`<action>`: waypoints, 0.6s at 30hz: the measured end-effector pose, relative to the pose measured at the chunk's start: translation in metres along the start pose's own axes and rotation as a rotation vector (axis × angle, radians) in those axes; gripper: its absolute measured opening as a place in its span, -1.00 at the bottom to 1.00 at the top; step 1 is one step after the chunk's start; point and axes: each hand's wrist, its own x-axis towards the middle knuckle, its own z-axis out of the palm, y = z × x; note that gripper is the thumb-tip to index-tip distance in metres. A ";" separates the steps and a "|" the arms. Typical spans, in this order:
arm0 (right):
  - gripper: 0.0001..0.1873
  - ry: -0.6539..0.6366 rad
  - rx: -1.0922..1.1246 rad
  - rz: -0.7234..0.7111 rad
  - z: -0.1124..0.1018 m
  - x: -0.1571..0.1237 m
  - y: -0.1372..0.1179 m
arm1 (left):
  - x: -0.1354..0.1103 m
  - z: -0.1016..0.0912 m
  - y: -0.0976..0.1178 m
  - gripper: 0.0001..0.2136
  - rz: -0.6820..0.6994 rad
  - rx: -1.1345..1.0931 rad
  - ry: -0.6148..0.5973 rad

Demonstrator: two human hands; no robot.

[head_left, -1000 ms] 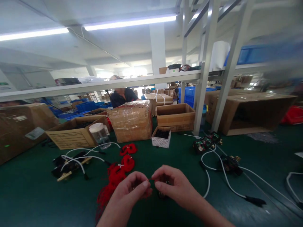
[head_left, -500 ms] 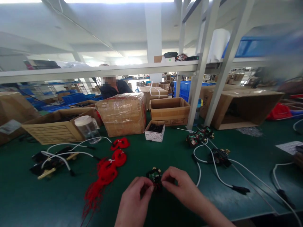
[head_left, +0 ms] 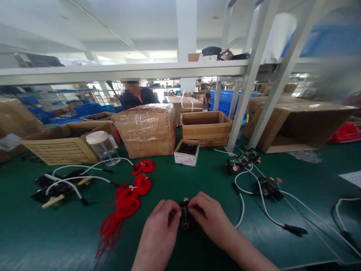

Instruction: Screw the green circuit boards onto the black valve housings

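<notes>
At six o'clock sits the circuit-board assembly (head_left: 185, 222), likely light, stiff, fragile, best held by its edges; left hand (head_left: 162, 224) and right hand (head_left: 210, 214) pinch nearly closed beside it; their hold is unclear.

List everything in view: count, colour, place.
table: one, green, foreground
circuit unit: one, green-black, centre front
more circuit units: at least two, green-black, right
black units: count unclear, black and tan, left
wire bundles: several, red, left of centre
cables: several, white, both sides
jar: one, clear, white lid, left
small box: one, white, centre
small parts: many, black, inside small box
cardboard boxes: several, brown, table's back
bins: several, blue and red, background
paper: one, white, right edge
shelf: one, pale, above table
shelf things: several, dark, on top
co-worker: one, dark top, behind cardboard boxes
left hand: one, bare, circuit unit's left
right hand: one, bare, circuit unit's right
</notes>
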 end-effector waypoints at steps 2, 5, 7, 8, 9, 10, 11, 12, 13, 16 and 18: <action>-0.78 -0.010 -0.041 -0.010 -0.001 0.000 0.000 | 0.000 0.001 -0.001 -0.83 0.017 0.001 0.007; -0.79 -0.021 -0.098 -0.024 0.001 -0.001 0.001 | 0.000 0.004 -0.002 -0.83 0.024 0.011 0.034; -0.81 -0.013 -0.133 -0.036 0.004 -0.001 0.003 | 0.001 0.006 -0.002 -0.82 0.031 0.023 0.059; -0.82 -0.004 -0.153 -0.043 0.005 -0.001 0.004 | 0.001 0.007 -0.002 -0.82 0.037 0.025 0.071; -0.83 0.006 -0.174 -0.050 0.007 -0.001 0.005 | 0.002 0.008 -0.003 -0.82 0.043 0.024 0.084; -0.83 0.016 -0.196 -0.058 0.009 -0.001 0.005 | 0.002 0.009 -0.003 -0.82 0.050 0.022 0.094; -0.84 0.024 -0.221 -0.064 0.010 -0.001 0.006 | 0.003 0.010 -0.004 -0.82 0.055 0.022 0.104; -0.84 0.032 -0.246 -0.071 0.011 -0.001 0.006 | 0.003 0.011 -0.005 -0.82 0.059 0.029 0.113; -0.84 0.037 -0.273 -0.075 0.012 -0.001 0.006 | 0.003 0.011 -0.005 -0.81 0.063 0.042 0.122; -0.85 0.036 -0.361 -0.078 0.013 0.001 0.005 | 0.003 0.014 -0.007 -0.80 0.076 0.094 0.138; -0.85 0.031 -0.398 -0.075 0.013 0.002 0.004 | 0.003 0.014 -0.007 -0.79 0.082 0.118 0.142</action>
